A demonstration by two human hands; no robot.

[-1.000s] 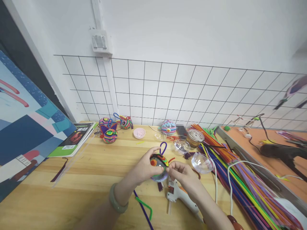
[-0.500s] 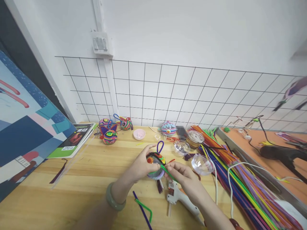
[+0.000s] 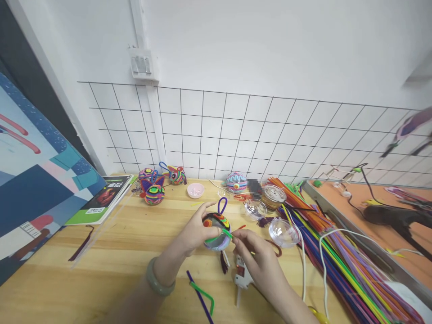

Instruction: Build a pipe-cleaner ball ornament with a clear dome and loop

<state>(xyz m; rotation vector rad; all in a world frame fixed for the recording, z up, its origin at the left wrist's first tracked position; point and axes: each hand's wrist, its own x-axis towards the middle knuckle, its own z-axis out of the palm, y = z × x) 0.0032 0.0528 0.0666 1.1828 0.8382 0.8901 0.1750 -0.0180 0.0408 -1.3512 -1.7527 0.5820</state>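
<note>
My left hand (image 3: 194, 234) is closed around a ball ornament (image 3: 218, 243), a clear plastic sphere partly covered with coloured pipe cleaners. A purple loop (image 3: 222, 205) stands on its top, and a dark tassel (image 3: 224, 263) hangs below. The left thumb presses a green pipe cleaner (image 3: 227, 233) across the ball's front. At the ball's right side, my right hand (image 3: 258, 254) pinches the end of that green pipe cleaner between thumb and fingertips. Beneath the right hand lies a white glue gun (image 3: 242, 278), its handle mostly hidden.
Loose purple (image 3: 200, 294) and green (image 3: 209, 294) pipe cleaners lie in front. Clear half-spheres (image 3: 284, 232) and a wire spool (image 3: 274, 195) stand to the right, beside a pipe cleaner bundle (image 3: 340, 252) and white cord (image 3: 324, 270). Finished ornaments (image 3: 154, 194) and a pink dish (image 3: 195, 191) sit behind.
Both hands and the ball have shifted slightly left. The green strip, which trailed below the right fingers half a second ago, now shows only a short piece at the fingertips.
</note>
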